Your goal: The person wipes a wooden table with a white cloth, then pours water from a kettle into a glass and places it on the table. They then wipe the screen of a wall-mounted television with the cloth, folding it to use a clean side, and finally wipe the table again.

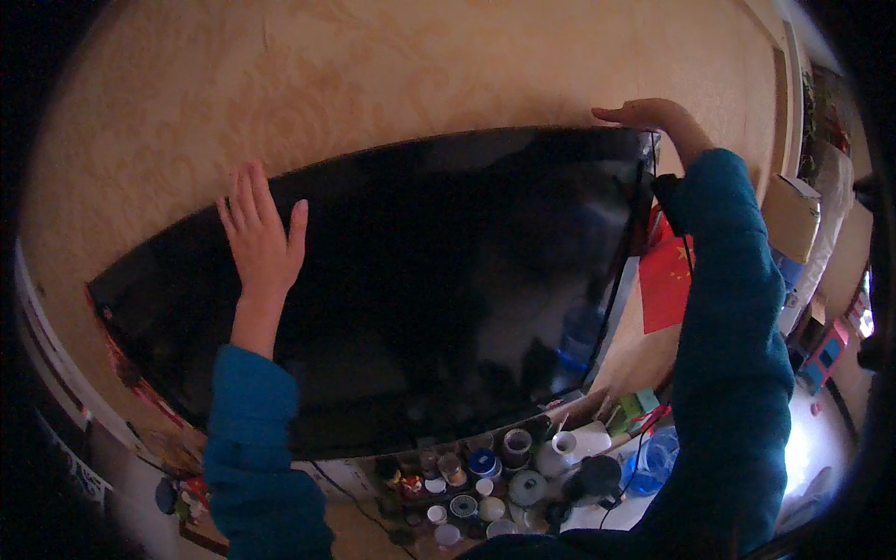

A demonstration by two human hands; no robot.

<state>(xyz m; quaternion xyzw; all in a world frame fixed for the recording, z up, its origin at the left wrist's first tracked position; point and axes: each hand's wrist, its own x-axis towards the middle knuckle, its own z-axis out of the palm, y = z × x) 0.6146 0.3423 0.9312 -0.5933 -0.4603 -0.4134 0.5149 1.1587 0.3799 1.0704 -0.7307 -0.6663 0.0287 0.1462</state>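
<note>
A large black flat-screen television (420, 301) stands before me against a patterned wall. My left hand (262, 234) lies flat over the upper left of its screen, fingers spread and tips passing the top edge. Nothing is held in it. At the top right corner, my right hand (654, 115) is bent over the television's edge, with one digit pointing left along the wall. Its other fingers are largely hidden, so its grip is unclear. Below my right wrist hangs a small black object (670, 199) with a thin cord.
Several jars, cups and lidded containers (483, 462) crowd the surface below the screen. A blue-tinted plastic container (651, 462) stands beside them. Right of the screen hangs a red flag with yellow stars (661, 294). Farther right is a cardboard box (791, 217). A black cable (357, 500) trails below.
</note>
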